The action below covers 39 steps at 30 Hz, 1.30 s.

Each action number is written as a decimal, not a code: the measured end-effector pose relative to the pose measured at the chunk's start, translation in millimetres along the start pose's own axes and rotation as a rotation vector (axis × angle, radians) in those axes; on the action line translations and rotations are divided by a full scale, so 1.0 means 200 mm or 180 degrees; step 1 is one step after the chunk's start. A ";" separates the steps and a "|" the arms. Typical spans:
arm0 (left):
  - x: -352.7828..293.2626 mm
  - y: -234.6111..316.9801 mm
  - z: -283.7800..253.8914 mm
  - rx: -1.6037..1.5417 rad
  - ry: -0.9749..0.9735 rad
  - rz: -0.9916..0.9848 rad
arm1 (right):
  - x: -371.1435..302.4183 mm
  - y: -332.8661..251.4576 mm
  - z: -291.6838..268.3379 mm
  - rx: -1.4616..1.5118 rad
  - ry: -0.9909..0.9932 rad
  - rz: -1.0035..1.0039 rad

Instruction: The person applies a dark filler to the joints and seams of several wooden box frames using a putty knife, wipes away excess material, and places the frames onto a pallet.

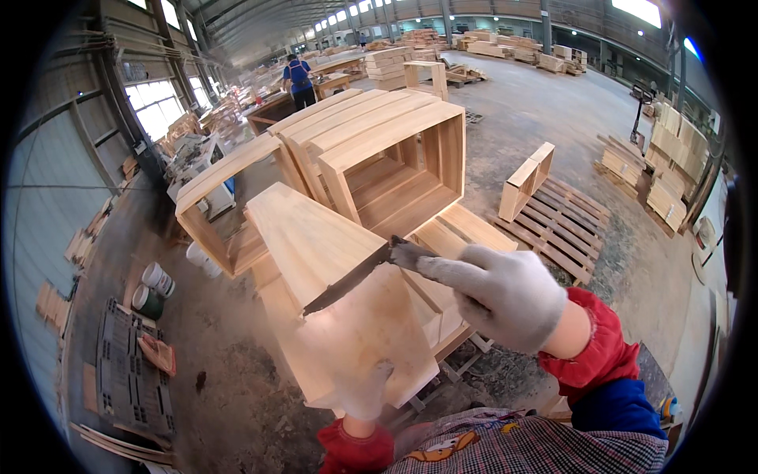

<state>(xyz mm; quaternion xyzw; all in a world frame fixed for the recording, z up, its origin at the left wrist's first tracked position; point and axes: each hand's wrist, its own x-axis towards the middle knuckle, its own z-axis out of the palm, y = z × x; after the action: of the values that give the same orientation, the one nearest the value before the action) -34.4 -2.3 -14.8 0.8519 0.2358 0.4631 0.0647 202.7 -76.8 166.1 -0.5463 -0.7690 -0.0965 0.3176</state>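
Observation:
My right hand (pixel 505 292), in a whitish work glove, is closed around a dark, flat tool (pixel 410 254) whose exact kind I cannot make out. The tool's end meets the right corner of a pale wooden piece (pixel 316 237), where a dark strip (pixel 347 278) runs along the near edge. My left hand (pixel 365 391), also gloved, is at the near side of a light wooden panel (pixel 410 347). A hazy patch blurs the left fingers, so their grip is unclear.
Beyond the piece stand open wooden box frames (pixel 335 186), several side by side. Another frame (pixel 517 193) rests on a slatted pallet (pixel 560 225) at right. Buckets (pixel 158 279) stand on the left floor. A person in blue (pixel 298 79) is at the back.

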 end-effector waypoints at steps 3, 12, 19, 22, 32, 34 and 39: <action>-0.01 0.00 0.02 -0.0425 0.0083 -0.0321 | 0.01 -0.06 -0.09 -0.0372 -0.0541 0.0145; 0.02 0.08 0.04 -0.2210 0.0629 -0.2106 | 0.14 -0.27 -0.02 -0.0329 -0.0714 -0.0792; -0.12 -0.05 0.08 -0.2643 0.0525 -0.2664 | 0.16 -0.18 -0.17 -0.0966 -0.1249 -0.0451; -0.15 -0.07 0.09 -0.2103 0.0264 -0.2109 | 0.12 -0.08 -0.25 -0.1392 -0.1061 -0.0065; 0.05 0.12 0.07 -0.2837 0.0400 -0.1732 | 0.14 -0.22 -0.05 -0.1216 -0.0164 -0.0771; 0.01 0.03 0.04 -0.1448 -0.0006 -0.1019 | 0.15 -0.24 -0.01 -0.1098 -0.0050 -0.0766; -0.03 0.02 0.03 -0.1492 0.0001 -0.1744 | 0.12 -0.05 -0.02 -0.1410 -0.0135 0.0113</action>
<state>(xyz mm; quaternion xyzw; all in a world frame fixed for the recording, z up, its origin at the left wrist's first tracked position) -29.8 -7.3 -21.4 0.7191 0.3428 0.4702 0.3799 190.0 -64.9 185.4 -0.6181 -0.7258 -0.2459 0.1752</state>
